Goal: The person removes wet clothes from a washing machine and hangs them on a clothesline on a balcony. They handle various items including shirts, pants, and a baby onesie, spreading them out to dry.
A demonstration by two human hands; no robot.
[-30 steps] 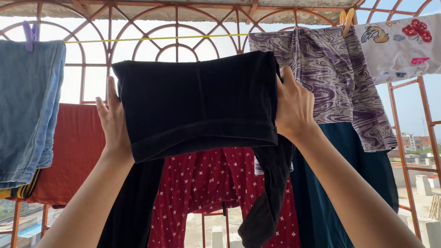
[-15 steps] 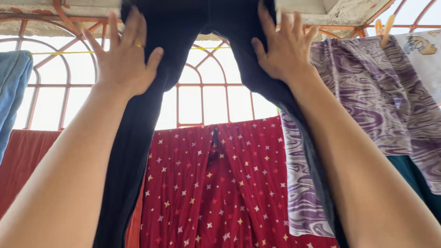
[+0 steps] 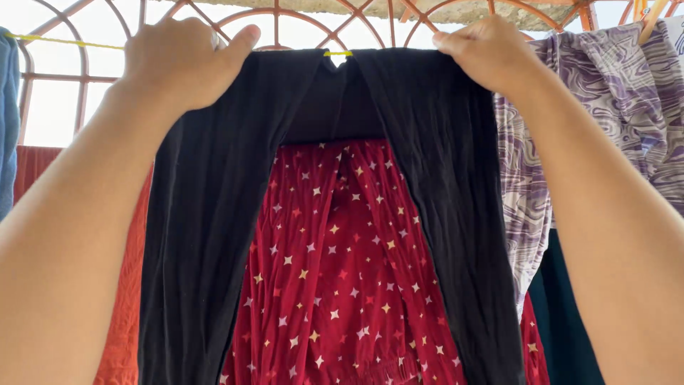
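Landmark: we place everything against the yellow line (image 3: 64,43), which runs across the top of the view in front of the orange grille (image 3: 274,14).
Black trousers (image 3: 214,214): draped over the line, the two legs hanging below it and apart, the fold right at the line.
Left hand (image 3: 182,60): on the line at the top of the left leg, fingers curled together over the fold, thumb stretched out along the cloth.
Right hand (image 3: 491,50): on the line at the top of the right leg, fingers bunched and closed on the fold.
Edges: right of the trousers along the line, the purple patterned cloth (image 3: 605,107) touches the right leg; left of them, bare line runs to the blue cloth (image 3: 7,121) at the frame edge.
Behind the line: the red starred cloth (image 3: 342,271) shows between the legs.
Change: half a second ago we held the trousers above the line with both hands spread flat; now they rest on it, hands closed.
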